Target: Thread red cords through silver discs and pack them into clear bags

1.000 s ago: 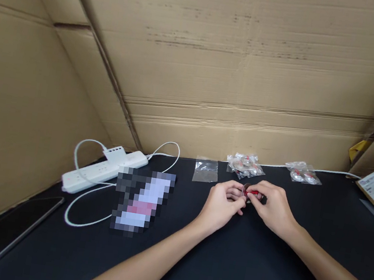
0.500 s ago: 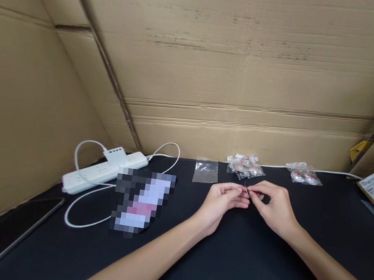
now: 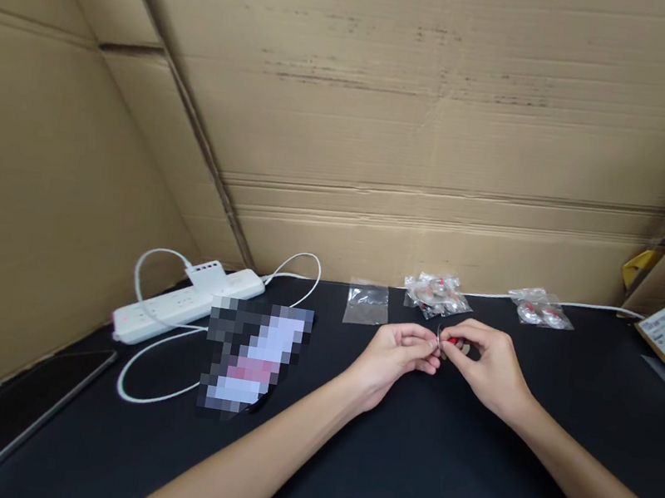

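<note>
Fine two-handed handling of a thin red-and-silver piece [image 3: 438, 336] near the far edge of the black table [image 3: 427, 483].
The left hand [image 3: 392, 358] has fingertips at its rim, pinching or not I cannot tell; the right hand [image 3: 486, 364] pinches it. Rightward, a clear plastic packet [image 3: 540, 313] lies along that edge. Next seems to call for steady fingertips.

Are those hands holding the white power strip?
No, the white power strip lies off to the left, while the right hand pinches a small red piece.
</note>
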Motion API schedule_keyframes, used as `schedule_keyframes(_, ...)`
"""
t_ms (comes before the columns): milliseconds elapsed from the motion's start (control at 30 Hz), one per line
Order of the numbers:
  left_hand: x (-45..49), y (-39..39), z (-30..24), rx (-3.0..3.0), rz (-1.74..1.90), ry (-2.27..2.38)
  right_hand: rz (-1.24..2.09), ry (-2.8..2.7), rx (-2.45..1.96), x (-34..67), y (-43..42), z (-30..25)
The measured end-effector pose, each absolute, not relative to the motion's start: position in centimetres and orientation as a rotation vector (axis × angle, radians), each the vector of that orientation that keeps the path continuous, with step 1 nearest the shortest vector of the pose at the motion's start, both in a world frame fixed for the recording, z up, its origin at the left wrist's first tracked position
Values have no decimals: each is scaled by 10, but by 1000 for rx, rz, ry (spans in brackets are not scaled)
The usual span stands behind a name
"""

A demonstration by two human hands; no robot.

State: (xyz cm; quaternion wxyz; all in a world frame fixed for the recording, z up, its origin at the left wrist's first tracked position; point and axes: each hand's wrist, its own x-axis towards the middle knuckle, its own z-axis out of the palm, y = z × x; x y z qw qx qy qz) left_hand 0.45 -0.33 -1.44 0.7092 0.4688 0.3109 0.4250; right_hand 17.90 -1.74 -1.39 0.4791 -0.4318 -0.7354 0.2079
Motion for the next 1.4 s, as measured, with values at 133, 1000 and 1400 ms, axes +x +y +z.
schedule_keyframes(133, 3, -1, -14, 1052, 896, 655, 650, -1735, -1019, 179, -15, -20)
schedule_keyframes(1000, 4, -1, -10, 950, 881, 566, 1024, -1708, -868, 178, -14, -14)
schedule_keyframes(1400, 1, 0, -10, 993, 854, 543, 1083, -1563, -882, 180, -13, -10)
